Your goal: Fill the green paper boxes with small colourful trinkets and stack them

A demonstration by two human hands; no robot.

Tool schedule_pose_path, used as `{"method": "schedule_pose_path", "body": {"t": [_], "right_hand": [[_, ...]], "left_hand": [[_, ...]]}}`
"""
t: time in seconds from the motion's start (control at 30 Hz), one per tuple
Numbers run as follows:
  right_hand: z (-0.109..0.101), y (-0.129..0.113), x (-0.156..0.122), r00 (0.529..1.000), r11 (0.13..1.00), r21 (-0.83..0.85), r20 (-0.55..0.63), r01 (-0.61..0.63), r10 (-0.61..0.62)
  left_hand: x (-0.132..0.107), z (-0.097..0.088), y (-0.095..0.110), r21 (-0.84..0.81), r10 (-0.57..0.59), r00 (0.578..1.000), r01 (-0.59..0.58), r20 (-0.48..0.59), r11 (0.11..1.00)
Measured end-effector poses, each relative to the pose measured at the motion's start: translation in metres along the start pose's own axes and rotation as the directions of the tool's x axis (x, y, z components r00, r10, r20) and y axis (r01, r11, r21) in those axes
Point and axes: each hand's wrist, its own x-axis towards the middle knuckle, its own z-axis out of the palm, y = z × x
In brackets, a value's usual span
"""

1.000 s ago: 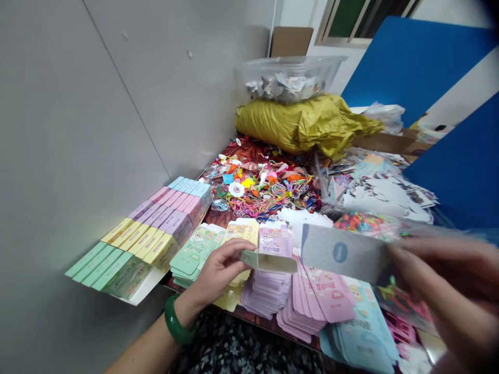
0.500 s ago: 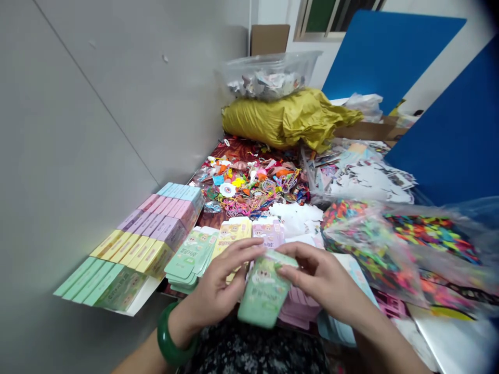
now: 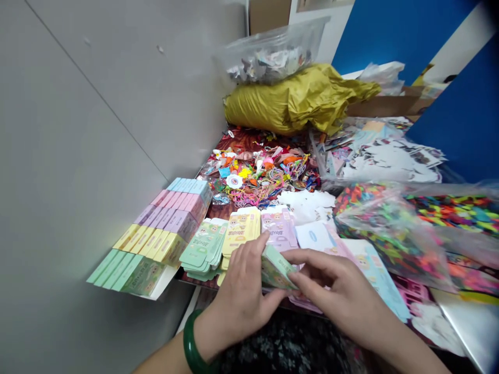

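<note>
One green box (image 3: 277, 269) is pinched by the fingers of left hand (image 3: 241, 288) and right hand (image 3: 337, 288); five carton stacks (image 3: 242, 235) lie near.

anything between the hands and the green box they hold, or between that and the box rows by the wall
Left hand and right hand touch the green box, nothing visible between. The left hand, flat yellow cartons and flat green cartons lie between it and the box rows.

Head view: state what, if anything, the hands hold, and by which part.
A green box, held by its sides: the left hand at its left, the right hand at its right.
</note>
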Motion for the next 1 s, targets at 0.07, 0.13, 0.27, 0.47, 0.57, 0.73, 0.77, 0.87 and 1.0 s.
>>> {"method": "schedule_pose_path", "body": {"t": [0.07,0.13,0.27,0.47,0.57,0.73,0.77,0.87,1.0], "right_hand": [[0.002,0.001,0.0,1.0,0.998,-0.054,0.017,0.02,-0.019],[0.006,0.002,0.0,0.999,0.987,-0.157,0.005,0.043,-0.043],[0.011,0.001,-0.001,0.997,0.944,-0.323,-0.02,0.068,-0.079],[-0.002,0.0,-0.002,0.999,0.991,-0.125,0.021,0.044,-0.042],[-0.009,0.002,-0.001,0.999,0.999,-0.026,-0.047,0.021,-0.022],[-0.015,0.008,-0.002,0.991,0.996,-0.046,-0.11,0.074,-0.078],[-0.015,0.009,-0.004,0.981,0.988,-0.089,-0.133,0.13,-0.141],[-0.013,0.008,-0.009,0.93,0.9,-0.307,-0.102,0.309,-0.354],[-0.005,0.008,-0.012,0.917,0.757,-0.545,0.057,0.36,-0.394]], "left_hand": [[0.0,0.002,-0.002,0.026,0.008,1.0,-0.008,0.002,1.0],[-0.001,0.004,-0.003,0.054,0.025,0.999,-0.026,0.02,0.998],[0.0,0.003,-0.003,0.058,0.038,0.997,-0.042,0.073,0.997],[0.003,-0.003,-0.003,-0.093,0.025,0.991,-0.012,0.134,0.996],[0.004,-0.004,-0.005,-0.08,0.012,0.991,-0.001,0.133,0.997],[0.003,-0.001,-0.008,-0.032,0.006,0.995,-0.003,0.097,0.999],[0.003,-0.001,-0.009,-0.023,-0.001,0.996,0.003,0.089,1.0],[0.003,-0.002,-0.01,0.003,-0.006,0.996,0.005,0.083,1.0],[0.005,-0.003,-0.012,0.016,0.009,0.993,-0.011,0.121,1.0]]}}
